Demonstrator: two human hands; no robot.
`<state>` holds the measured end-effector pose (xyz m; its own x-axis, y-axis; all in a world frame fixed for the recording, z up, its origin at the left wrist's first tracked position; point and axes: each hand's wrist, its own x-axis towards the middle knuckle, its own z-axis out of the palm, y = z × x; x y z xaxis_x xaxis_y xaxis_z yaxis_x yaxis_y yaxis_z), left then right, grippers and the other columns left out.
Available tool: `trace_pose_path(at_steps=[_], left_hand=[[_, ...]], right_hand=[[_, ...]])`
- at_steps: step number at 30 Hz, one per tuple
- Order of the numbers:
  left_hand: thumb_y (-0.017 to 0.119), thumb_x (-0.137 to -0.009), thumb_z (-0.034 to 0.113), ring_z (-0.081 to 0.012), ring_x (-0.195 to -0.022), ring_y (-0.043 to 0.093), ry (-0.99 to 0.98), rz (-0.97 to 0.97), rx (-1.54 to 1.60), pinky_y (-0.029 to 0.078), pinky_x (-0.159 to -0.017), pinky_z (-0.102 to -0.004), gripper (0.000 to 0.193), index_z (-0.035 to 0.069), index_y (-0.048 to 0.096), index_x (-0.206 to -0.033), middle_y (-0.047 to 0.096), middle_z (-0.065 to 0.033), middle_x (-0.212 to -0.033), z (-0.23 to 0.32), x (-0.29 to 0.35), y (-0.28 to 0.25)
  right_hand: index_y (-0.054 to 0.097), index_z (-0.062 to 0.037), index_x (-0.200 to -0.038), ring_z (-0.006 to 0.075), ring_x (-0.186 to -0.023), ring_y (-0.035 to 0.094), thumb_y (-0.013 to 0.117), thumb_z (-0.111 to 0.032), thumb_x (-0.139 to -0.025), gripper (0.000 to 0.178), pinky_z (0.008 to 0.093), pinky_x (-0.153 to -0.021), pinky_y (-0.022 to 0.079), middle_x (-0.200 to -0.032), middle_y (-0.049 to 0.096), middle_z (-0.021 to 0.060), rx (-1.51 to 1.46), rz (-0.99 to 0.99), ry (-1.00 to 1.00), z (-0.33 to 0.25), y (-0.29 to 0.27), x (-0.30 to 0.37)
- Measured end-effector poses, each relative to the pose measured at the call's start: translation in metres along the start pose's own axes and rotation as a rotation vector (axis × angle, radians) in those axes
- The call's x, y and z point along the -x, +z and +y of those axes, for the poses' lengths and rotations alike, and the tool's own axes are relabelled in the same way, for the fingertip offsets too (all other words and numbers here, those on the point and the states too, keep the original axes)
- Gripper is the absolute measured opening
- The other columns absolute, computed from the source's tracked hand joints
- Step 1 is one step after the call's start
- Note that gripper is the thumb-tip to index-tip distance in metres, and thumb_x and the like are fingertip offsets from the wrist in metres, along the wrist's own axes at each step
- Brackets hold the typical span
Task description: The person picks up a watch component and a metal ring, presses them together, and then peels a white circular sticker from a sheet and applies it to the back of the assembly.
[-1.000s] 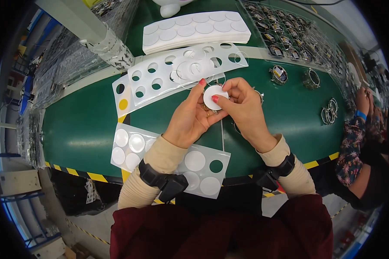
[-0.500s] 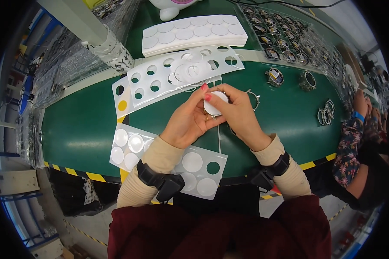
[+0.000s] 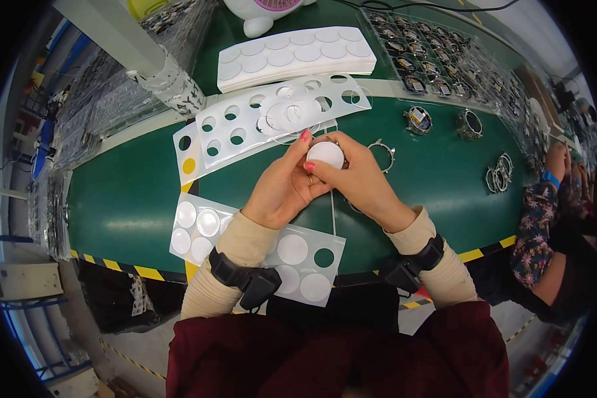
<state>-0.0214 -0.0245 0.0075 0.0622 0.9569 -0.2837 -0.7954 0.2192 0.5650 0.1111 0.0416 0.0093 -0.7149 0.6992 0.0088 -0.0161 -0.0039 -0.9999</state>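
Both of my hands grip a round watch-like piece [image 3: 326, 156], its top covered by a white disc and a bit of metal rim showing at the far edge. Curled fingers of my left hand [image 3: 278, 186] support it from the left and below. My right hand [image 3: 368, 182] holds its right side, the thumb lying along the disc's near edge. Just right of the right hand lies a metal ring [image 3: 382, 156] with lugs. Under my left forearm is a sheet of round white stickers [image 3: 293, 249], with one round gap at its right.
Beyond my hands lie a punched white sheet [image 3: 212, 136] and loose clear discs [image 3: 292, 114]. Farther back sits a stack of disc sheets [image 3: 295, 56]. Watch-like units fill a clear tray [image 3: 438, 60] at back right. More metal rings [image 3: 499, 174] lie right; a co-worker's arm [image 3: 537, 232] is beyond.
My right thumb has slid from across the disc down to its near edge, so more of the white face shows. The held piece has shifted slightly left.
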Motion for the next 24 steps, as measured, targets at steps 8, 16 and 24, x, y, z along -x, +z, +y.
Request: trace_pose_path(at_steps=[8,16,24], left_hand=[[0.044,-0.095,0.031,-0.0220,-0.098,0.059,0.069,0.006,0.081,0.049,-0.090,-0.0370,0.036,0.002,0.045,-0.117,0.057,-0.0118,-0.107,0.004,0.000,0.007],[0.040,-0.096,0.032,-0.0249,-0.097,0.059,0.081,-0.007,0.000,0.049,-0.090,-0.0383,0.034,0.001,0.047,-0.109,0.056,-0.0126,-0.103,0.003,-0.002,0.007],[0.033,-0.098,0.030,-0.0263,-0.096,0.059,0.135,0.098,0.138,0.050,-0.087,-0.0398,0.034,0.002,0.044,-0.082,0.054,-0.0097,-0.084,0.000,-0.006,-0.004]], right_hand=[[0.048,0.0000,-0.115,0.0087,-0.087,0.054,0.052,0.002,-0.078,0.037,0.0234,-0.075,0.046,-0.098,0.056,0.0047,-0.214,0.035,-0.014,-0.001,-0.004,0.000],[0.052,-0.0016,-0.108,0.0160,-0.087,0.055,0.058,0.001,-0.076,0.033,0.0272,-0.072,0.046,-0.098,0.055,0.0083,0.210,0.267,-0.330,0.003,0.006,0.002],[0.060,-0.0030,-0.092,0.0215,-0.090,0.055,0.065,-0.001,-0.073,0.019,0.0294,-0.067,0.048,-0.097,0.058,0.0106,0.802,0.278,-0.700,-0.007,0.007,0.002]])
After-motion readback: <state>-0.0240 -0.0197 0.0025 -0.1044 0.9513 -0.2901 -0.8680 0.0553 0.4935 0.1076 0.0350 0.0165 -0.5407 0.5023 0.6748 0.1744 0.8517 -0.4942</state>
